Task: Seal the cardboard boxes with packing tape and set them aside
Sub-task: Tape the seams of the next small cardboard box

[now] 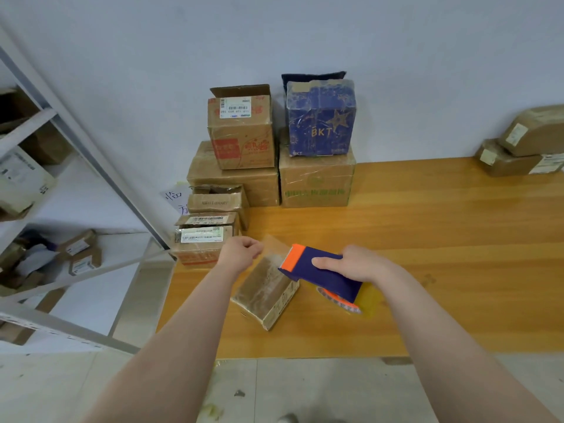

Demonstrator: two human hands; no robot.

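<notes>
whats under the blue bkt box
A larger brown box with green print, standing on the wooden table. The blue BKT box covers its top, so that surface is hidden.

The scene is recorded by a single wide-angle camera worn on the head, which is pointed forward and down across the wooden table toward the pale wall behind it. The left hand and right hand, reached in from the lower edge, are seen close under the lens, above the table's near part (the shelving at the left is tilted by the wide lens). The tiled floor just below the wearer is caught along the bottom edge.
</notes>
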